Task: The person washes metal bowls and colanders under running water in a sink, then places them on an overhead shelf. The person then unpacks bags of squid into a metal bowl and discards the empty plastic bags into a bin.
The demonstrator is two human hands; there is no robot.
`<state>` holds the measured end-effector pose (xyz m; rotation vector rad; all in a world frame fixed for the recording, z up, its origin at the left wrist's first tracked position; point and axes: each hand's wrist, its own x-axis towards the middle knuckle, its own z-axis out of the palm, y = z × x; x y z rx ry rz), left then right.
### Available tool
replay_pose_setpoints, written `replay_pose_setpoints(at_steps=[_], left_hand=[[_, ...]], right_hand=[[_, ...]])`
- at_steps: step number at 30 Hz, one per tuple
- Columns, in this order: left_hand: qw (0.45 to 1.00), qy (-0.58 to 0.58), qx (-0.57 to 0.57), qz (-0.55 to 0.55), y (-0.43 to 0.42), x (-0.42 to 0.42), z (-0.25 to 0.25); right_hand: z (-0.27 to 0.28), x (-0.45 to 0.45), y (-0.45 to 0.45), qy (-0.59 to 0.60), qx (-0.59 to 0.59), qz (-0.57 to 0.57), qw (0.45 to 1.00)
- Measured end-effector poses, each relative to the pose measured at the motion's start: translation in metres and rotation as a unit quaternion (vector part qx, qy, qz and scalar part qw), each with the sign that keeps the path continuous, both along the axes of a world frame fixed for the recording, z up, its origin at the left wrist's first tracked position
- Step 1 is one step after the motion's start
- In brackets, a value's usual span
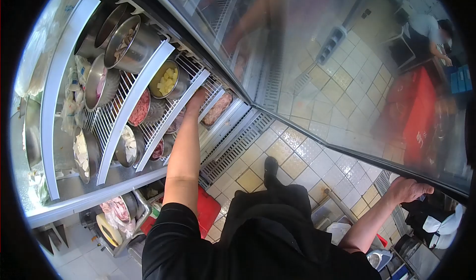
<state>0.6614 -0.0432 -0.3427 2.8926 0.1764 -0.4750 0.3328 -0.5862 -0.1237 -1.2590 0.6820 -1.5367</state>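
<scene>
Head view: the left hand (197, 96) reaches among white wire fridge shelves (106, 120), its grip hidden, near pinkish minced meat (218, 108) in a shallow tray; the right hand (410, 189), partly curled, touches the black-framed glass door's (308, 137) edge.

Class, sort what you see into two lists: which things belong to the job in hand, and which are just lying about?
Likely in the job:
- left hand, reaching among the shelves
- right hand, at the door

Seemingly just lying about:
- chair
- red box
- blue box
</scene>
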Motion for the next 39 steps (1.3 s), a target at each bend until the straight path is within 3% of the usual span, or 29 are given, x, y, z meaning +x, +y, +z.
replay_pose_setpoints(at_steps=[3, 5, 6, 7, 9, 10, 13, 14, 15, 17, 18, 20, 22, 23, 24, 26, 27, 28, 31, 33, 34, 35, 39], left_hand=[[0.999, -0.033, -0.016, 0.023, -0.006, -0.011, 0.001], [0.992, -0.112, -0.052, 0.032, -0.007, -0.021, -0.006], [0.981, -0.189, -0.035, 0.039, -0.029, -0.042, 0.016], [0.98, -0.156, -0.097, 0.081, -0.047, -0.059, 0.037], [0.933, -0.333, -0.135, -0.029, -0.06, -0.095, 0.018], [0.918, -0.321, -0.234, -0.011, -0.073, -0.117, 0.024], [0.939, -0.213, -0.268, -0.014, -0.078, -0.187, 0.032], [0.936, -0.182, -0.302, 0.004, -0.074, -0.211, 0.027], [0.942, -0.141, -0.305, 0.015, -0.065, -0.236, 0.021], [0.955, -0.074, -0.284, 0.038, -0.042, -0.286, 0.007], [0.963, -0.045, -0.26, 0.049, -0.026, -0.313, -0.001], [0.972, -0.036, -0.227, 0.056, 0.018, -0.371, -0.036], [0.975, 0.076, -0.173, 0.114, 0.074, -0.435, -0.082], [0.937, 0.164, -0.184, 0.248, 0.095, -0.464, -0.078], [0.943, 0.117, -0.126, 0.285, 0.114, -0.5, -0.081], [0.936, 0.118, -0.137, 0.302, 0.15, -0.576, -0.085], [0.807, 0.076, -0.206, 0.548, 0.154, -0.61, -0.084], [0.612, 0.029, -0.258, 0.747, 0.155, -0.641, -0.084], [0.576, 0.054, -0.276, 0.768, 0.157, -0.715, -0.072], [0.592, 0.049, -0.318, 0.739, 0.149, -0.762, -0.074], [0.572, 0.037, -0.322, 0.753, 0.142, -0.785, -0.076], [0.554, 0.003, -0.342, 0.759, 0.136, -0.806, -0.082], [0.521, -0.071, -0.387, 0.757, 0.118, -0.889, -0.1]], right_hand=[[0.0, -0.002, -0.002, -0.021, 0.01, 0.012, 1.0], [0.002, 0.0, 0.002, 0.048, -0.012, -0.068, 0.996], [0.001, -0.001, -0.002, 0.044, -0.01, -0.06, 0.997], [-0.004, -0.006, -0.009, 0.043, -0.004, -0.035, 0.998], [-0.004, -0.003, -0.004, 0.067, 0.029, -0.037, 0.997], [0.002, 0.003, 0.004, 0.037, 0.058, -0.004, 0.998], [0.015, 0.009, 0.011, 0.008, 0.137, 0.042, 0.99], [-0.015, -0.011, -0.028, 0.087, -0.016, 0.082, 0.993], [-0.006, -0.008, -0.022, 0.023, 0.031, 0.133, 0.99], [0.005, -0.002, -0.009, -0.134, 0.232, 0.141, 0.953], [-0.009, 0.002, -0.01, -0.081, 0.206, 0.137, 0.966], [-0.083, -0.007, -0.05, 0.019, 0.294, 0.178, 0.939], [-0.148, -0.016, -0.057, 0.112, 0.284, 0.245, 0.92], [-0.171, -0.019, -0.055, 0.173, 0.333, 0.227, 0.899], [-0.253, -0.033, -0.111, 0.218, 0.265, 0.323, 0.882], [-0.262, -0.034, -0.088, 0.24, 0.319, 0.272, 0.876], [-0.255, -0.031, -0.072, 0.243, 0.342, 0.22, 0.881], [-0.254, -0.031, -0.07, 0.244, 0.336, 0.228, 0.881], [-0.256, -0.033, -0.061, 0.218, 0.372, 0.269, 0.861], [-0.218, -0.039, -0.017, 0.217, 0.385, 0.257, 0.86], [-0.238, -0.045, -0.032, 0.227, 0.37, 0.286, 0.855], [-0.198, -0.055, 0.015, 0.245, 0.362, 0.265, 0.859], [-0.229, -0.081, 0.017, 0.278, 0.401, 0.258, 0.834]])
